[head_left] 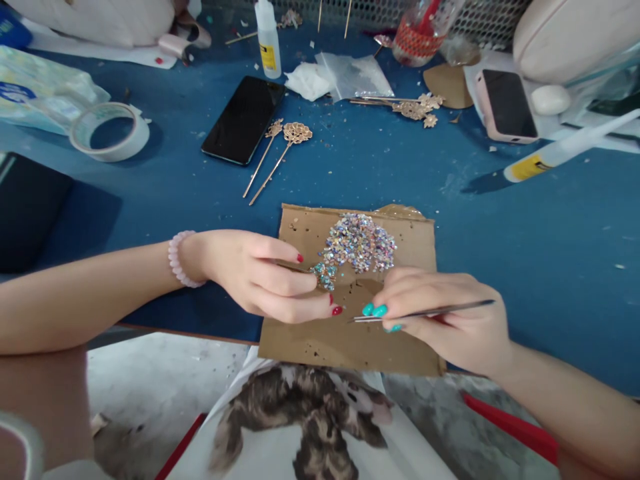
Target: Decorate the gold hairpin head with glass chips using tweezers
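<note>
My left hand (pixel 280 277) is closed on a hairpin, its stem partly hidden by the fingers. The ornamented head of the hairpin (pixel 325 275) is covered with turquoise stones and sits over the cardboard, beside the rhinestones. A thin brush (pixel 430 311) with a dark handle and silvery front end is pinched in my right hand (pixel 445 313). Its tip points left, over bare cardboard and apart from the hairpin. Beyond both hands, a heap of small multicoloured rhinestones (pixel 357 241) lies on the brown cardboard (pixel 345 347).
Two gold hairpins (pixel 280 157) lie by a black phone (pixel 244 120). Farther back are a glue bottle (pixel 269 40), a plastic bag (pixel 356 75) and more gold hairpins (pixel 413 108). A tape roll (pixel 110 132) is at left; a pink phone (pixel 507 105) and another glue bottle (pixel 537 163) are at right.
</note>
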A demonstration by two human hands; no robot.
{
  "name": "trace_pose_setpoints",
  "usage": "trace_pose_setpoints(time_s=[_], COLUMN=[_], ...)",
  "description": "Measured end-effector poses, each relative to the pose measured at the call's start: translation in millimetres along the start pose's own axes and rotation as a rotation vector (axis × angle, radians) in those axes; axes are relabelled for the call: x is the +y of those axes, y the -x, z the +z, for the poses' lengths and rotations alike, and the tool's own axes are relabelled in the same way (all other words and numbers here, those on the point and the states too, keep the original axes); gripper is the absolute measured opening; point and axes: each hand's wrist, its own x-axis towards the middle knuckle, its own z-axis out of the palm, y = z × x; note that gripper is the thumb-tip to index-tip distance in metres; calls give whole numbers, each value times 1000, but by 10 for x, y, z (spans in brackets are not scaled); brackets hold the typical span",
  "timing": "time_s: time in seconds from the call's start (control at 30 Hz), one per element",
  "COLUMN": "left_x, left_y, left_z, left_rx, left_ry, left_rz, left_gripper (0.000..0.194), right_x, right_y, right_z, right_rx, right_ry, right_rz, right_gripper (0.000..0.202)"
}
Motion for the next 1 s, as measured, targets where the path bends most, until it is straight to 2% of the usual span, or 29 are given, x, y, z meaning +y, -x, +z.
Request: trace_pose_setpoints(time_s=[0.13,0.27,0.33,0.5,0.6,0.73,1.0], left_x=[34,144,203,333,401,441,406], left_y=[-77,-140,-175,-259,-283,-312,-370], left_z=[-20,-19,-26,-57,-49,-37,-75], left_rx=[-7,-63,-84,-88,-67,-75,-99], left_ry=[64,197,283,655,772,751,728], left_rz=[-147,-405,-528,-757,-828,-875,-868], left_gripper=[19,16,17,15,14,7,15], right_x=[6,3,-15,-101,-141,-161,-180], right_y=[-1,9,17,48,61,58,42], right_z=[-6,-17,-30,-42,-8,48,53], right_rx=[2,-6,-48,-147,-201,-191,-209], right_ry=[33,101,174,449,554,615,605], right_rz=[-29,-111,-176,-307,-349,-393,-420], right_gripper=[19,14,12,11,11,11,13])
